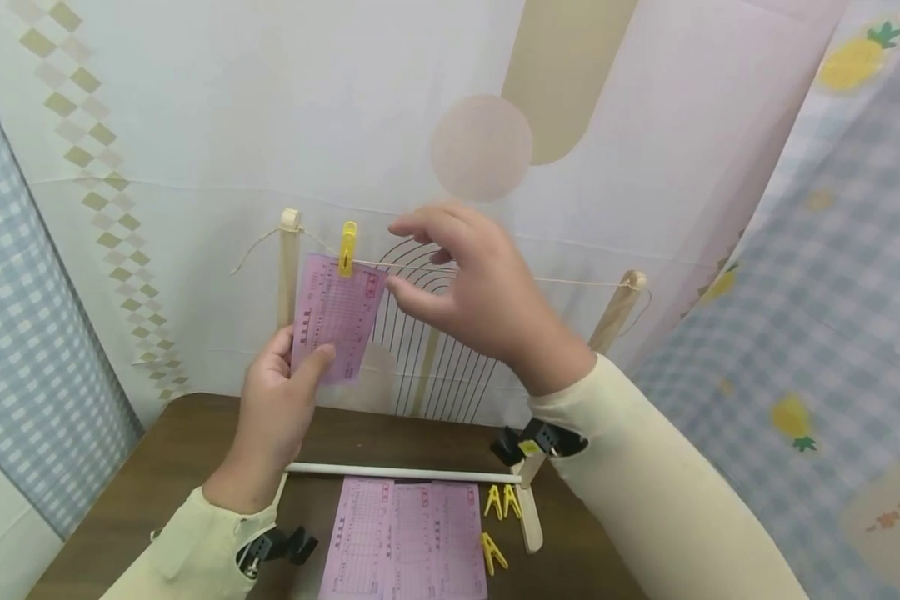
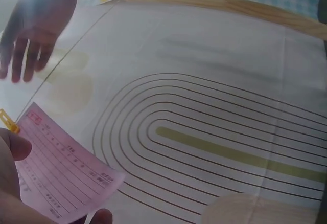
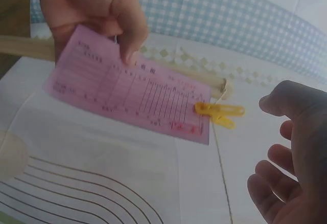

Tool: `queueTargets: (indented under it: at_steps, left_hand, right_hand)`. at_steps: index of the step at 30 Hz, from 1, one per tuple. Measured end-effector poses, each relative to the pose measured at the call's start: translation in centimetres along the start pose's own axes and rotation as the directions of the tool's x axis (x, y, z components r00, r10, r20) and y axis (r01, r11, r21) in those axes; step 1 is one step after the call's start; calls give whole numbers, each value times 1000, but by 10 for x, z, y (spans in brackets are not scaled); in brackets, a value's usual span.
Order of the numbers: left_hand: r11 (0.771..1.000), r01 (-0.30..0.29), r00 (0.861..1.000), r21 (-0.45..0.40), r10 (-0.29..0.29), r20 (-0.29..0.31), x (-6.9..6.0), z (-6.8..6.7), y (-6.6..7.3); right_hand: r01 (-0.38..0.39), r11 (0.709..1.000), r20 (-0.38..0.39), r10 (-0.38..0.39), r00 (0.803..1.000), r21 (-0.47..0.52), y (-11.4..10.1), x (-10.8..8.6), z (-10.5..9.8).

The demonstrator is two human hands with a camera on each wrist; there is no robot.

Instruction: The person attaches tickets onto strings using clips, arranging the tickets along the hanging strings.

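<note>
A pink printed slip (image 1: 337,321) hangs from a string (image 1: 450,269), fastened at its top edge by a yellow clothespin (image 1: 347,250). My left hand (image 1: 281,400) pinches the slip's lower left part, thumb in front and fingers behind. To the right of the clothespin, my right hand (image 1: 472,287) is raised beside the string, fingers spread and slightly bent with nothing between them. In the right wrist view the clothespin (image 3: 219,112) bites the slip's end, and the right hand (image 3: 296,157) is apart from it.
Wooden posts (image 1: 288,267) (image 1: 618,308) carry the string at both ends, joined low by a white rod (image 1: 405,473). More pink slips (image 1: 412,542) lie overlapping on the brown table (image 1: 195,467). Several yellow clothespins (image 1: 494,552) lie beside them. A patterned cloth (image 1: 307,108) hangs behind.
</note>
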State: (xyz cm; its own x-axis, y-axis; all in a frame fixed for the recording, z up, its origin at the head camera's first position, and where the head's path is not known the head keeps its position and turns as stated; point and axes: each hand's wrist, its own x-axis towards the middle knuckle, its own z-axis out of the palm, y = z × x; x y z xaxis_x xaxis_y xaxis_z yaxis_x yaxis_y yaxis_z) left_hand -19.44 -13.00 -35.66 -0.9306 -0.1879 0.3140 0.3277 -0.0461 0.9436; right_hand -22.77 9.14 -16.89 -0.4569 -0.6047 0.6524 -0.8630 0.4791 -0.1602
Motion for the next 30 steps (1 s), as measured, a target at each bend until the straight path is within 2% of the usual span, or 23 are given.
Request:
queueTargets:
  at_steps: [2, 6, 10, 13, 18, 21, 25, 28, 30]
  left_hand:
    - [1000, 3, 1000, 6, -3, 27, -3, -3, -4]
    - [998, 18, 999, 62, -21, 48, -10, -10, -14]
    - [993, 22, 997, 113, -31, 76, -17, -17, -24]
    - [995, 12, 995, 104, -21, 93, -21, -22, -31]
    - [997, 4, 995, 83, -12, 98, -28, -29, -42]
    - [996, 22, 994, 82, -30, 105, -31, -33, -48]
    - [994, 59, 995, 87, -66, 73, -36, -37, -56]
    - [985, 84, 994, 152, -93, 52, -41, -42, -63]
    - [970, 99, 993, 222, -112, 48, -45, -44, -67]
  right_hand:
    - [39, 999, -37, -40, 999, -17, -2, -11, 0]
    - [59, 998, -86, -62, 994, -31, -3, -37, 1]
    - [86, 996, -115, -89, 989, -33, -3, -64, 5]
    - [93, 995, -118, -97, 988, -42, -1, -85, 11]
    - [49, 998, -97, -53, 994, -49, 6, -120, 24]
    - [19, 998, -82, -24, 996, -58, 12, -139, 31]
    - [-1, 999, -66, -2, 998, -42, 19, -161, 42]
    - [-25, 999, -61, 23, 998, -42, 25, -179, 51]
    - [-48, 998, -57, 45, 997, -49, 29, -191, 57]
